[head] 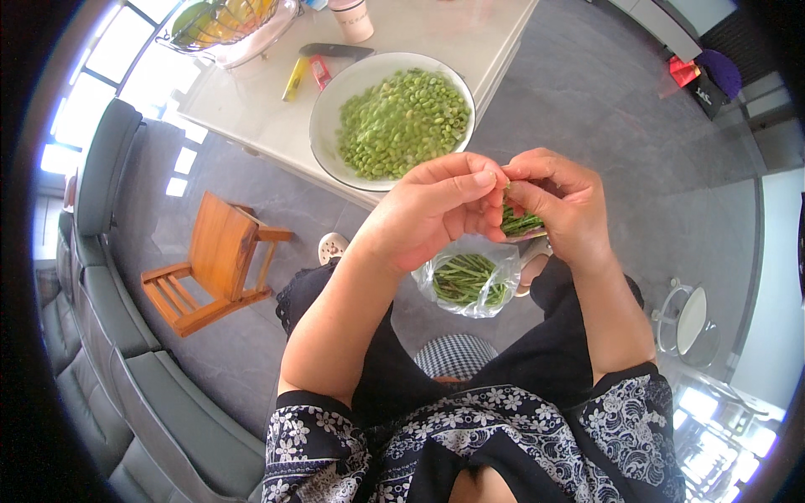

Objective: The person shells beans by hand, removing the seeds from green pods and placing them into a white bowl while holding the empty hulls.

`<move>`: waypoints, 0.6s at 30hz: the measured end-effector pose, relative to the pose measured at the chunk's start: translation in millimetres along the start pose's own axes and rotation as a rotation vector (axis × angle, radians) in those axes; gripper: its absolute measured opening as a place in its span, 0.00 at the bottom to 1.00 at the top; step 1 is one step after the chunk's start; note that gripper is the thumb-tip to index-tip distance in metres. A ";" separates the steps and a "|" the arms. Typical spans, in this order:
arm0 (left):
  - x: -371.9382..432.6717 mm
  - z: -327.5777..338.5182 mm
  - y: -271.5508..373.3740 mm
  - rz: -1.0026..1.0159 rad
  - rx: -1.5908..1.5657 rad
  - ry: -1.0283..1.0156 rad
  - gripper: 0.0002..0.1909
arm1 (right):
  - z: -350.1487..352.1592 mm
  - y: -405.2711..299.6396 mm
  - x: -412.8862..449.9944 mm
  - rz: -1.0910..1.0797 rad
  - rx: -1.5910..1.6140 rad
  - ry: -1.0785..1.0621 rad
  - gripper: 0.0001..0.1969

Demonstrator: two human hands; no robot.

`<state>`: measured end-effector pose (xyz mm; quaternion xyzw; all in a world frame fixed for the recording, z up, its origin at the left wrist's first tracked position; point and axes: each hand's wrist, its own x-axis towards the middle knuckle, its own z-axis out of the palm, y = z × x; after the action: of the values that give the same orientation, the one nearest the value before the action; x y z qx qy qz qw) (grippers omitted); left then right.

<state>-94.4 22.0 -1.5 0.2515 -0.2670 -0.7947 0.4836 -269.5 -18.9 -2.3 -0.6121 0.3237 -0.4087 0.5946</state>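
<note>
My left hand (440, 201) and my right hand (560, 195) meet at the fingertips, pinching a tiny green plant piece (508, 185) between them. Fingers hide most of it. Just past my left hand, a white enamel bowl (322, 135) with a dark rim holds many shelled green beans (402, 126). Below my hands, a clear plastic bag (481, 308) contains thin green stalks or pods (468, 278). Another bunch of green stalks (519, 221) shows behind my right hand, partly covered by it.
The bowl stands at the corner of a pale table (251, 94), near a dark-bladed knife (336, 50), a yellow object (294, 80), a red packet (319, 72), a cup (352, 22) and a wire fruit basket (220, 28). A wooden chair (217, 251) and a grey sofa (182, 383) are left.
</note>
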 end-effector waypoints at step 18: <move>6.9 3.2 -14.9 -0.008 -0.181 0.043 0.10 | 1.7 -5.1 -7.7 -0.272 -0.291 0.141 0.03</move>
<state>-108.8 22.2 -10.1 0.2247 -0.1827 -0.8120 0.5067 -271.9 -11.0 2.0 -0.6995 0.3348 -0.4758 0.4150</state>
